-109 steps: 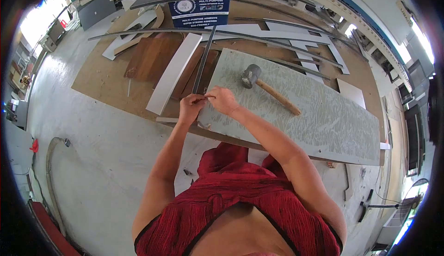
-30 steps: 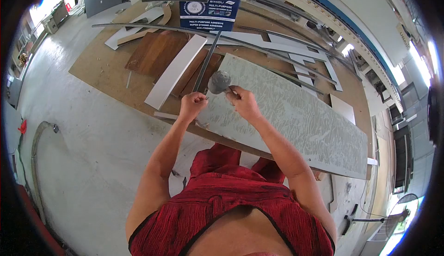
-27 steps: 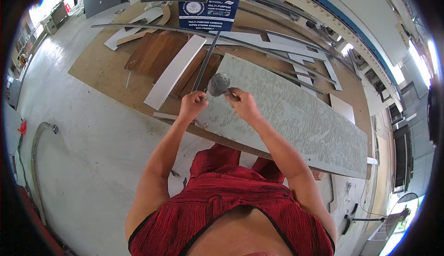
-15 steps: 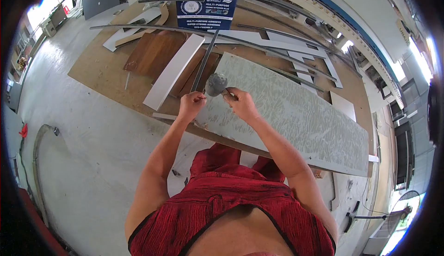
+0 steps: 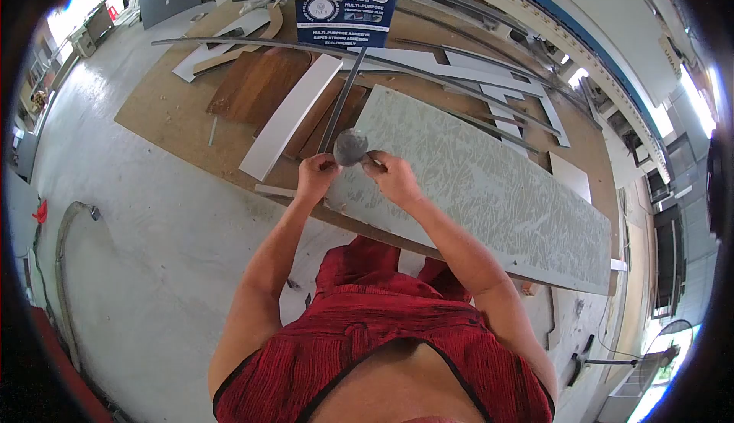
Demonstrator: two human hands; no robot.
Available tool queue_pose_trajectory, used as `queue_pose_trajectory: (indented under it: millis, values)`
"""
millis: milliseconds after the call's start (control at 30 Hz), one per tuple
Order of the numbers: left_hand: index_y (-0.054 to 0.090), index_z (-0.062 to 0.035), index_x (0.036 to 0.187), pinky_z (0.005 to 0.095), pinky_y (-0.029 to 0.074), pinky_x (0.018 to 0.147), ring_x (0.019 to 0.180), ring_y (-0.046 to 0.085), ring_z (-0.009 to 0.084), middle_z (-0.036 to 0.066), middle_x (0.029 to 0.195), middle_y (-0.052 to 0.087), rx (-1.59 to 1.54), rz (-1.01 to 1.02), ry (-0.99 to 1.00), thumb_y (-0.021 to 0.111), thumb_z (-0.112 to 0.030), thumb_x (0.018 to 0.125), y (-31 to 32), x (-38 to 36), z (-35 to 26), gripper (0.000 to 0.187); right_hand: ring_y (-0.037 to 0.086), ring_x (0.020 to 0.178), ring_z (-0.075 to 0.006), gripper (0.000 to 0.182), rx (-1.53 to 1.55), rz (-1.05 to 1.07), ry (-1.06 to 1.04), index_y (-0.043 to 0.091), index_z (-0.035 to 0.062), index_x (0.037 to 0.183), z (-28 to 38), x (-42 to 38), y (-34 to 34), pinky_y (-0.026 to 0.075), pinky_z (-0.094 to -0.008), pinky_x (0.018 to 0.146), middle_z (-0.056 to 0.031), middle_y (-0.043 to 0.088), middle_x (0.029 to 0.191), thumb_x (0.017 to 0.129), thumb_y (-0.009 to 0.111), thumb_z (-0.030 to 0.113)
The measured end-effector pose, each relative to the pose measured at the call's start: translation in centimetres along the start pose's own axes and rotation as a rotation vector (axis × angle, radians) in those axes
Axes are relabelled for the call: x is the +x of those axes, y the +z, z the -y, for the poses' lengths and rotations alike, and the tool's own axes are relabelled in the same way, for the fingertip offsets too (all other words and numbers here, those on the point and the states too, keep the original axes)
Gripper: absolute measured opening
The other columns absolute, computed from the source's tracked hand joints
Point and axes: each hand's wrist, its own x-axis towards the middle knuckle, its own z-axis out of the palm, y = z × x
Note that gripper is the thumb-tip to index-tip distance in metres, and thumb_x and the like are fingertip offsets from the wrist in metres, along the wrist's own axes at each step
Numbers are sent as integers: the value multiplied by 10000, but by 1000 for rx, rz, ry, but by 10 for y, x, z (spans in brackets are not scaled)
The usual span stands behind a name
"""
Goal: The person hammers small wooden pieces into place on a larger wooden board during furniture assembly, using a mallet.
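Note:
My left hand (image 5: 318, 175) is closed on the near end of a long, narrow dark strip (image 5: 342, 105) that runs away from me. A round grey tool (image 5: 351, 147) is in my right hand (image 5: 391, 174), its handle pinched between my fingers. The tool's round head is beside the strip's near end, close to my left fingers. Beneath my right hand lies a long pale-green panel (image 5: 482, 186) with a streaky surface. What my left fingertips pinch is partly hidden.
Left of the strip lie a white board (image 5: 290, 118) and a brown wooden panel (image 5: 258, 86). A blue adhesive box (image 5: 344, 21) stands behind. White frame pieces (image 5: 505, 90) and long dark strips lie at the back right. A fan (image 5: 665, 354) is at the lower right.
The round tool and my right hand have moved slightly left and down, closer to my left hand. The camera view has shifted a little.

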Motion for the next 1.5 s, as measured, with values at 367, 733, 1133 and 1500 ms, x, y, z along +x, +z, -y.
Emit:
queue_pose_trajectory:
  millis: [367,733,1133,1500]
  values:
    - [631,4,795,220,407,543,601,509,56,2,643,583,-26,32,-28,655,-55,715,-2,1,4,102,599,731,-205,286,25,27,71,607,52,1043,14,-4,-9,449,-313,674,-143,630,800,807,607,214]
    - [635,-3,799,223,425,562,612,521,59,2,653,588,-41,40,-110,651,-50,727,0,-1,-5,88,590,832,-358,248,113,-71,-82,613,126,1021,10,-3,-6,459,-407,710,-185,617,867,822,555,263]
    - [626,5,793,222,412,541,599,511,54,-6,646,577,-69,41,-61,658,-50,722,0,1,1,96,593,842,-350,264,82,-39,-10,610,117,1019,13,-5,-8,456,-400,714,-175,624,860,801,580,263]
    - [634,-17,850,218,405,560,622,499,50,-19,678,562,-133,75,-33,670,-54,733,-2,1,4,127,608,832,-333,303,87,-9,173,612,117,1052,-1,-8,-30,463,-377,715,-162,637,878,786,600,262]
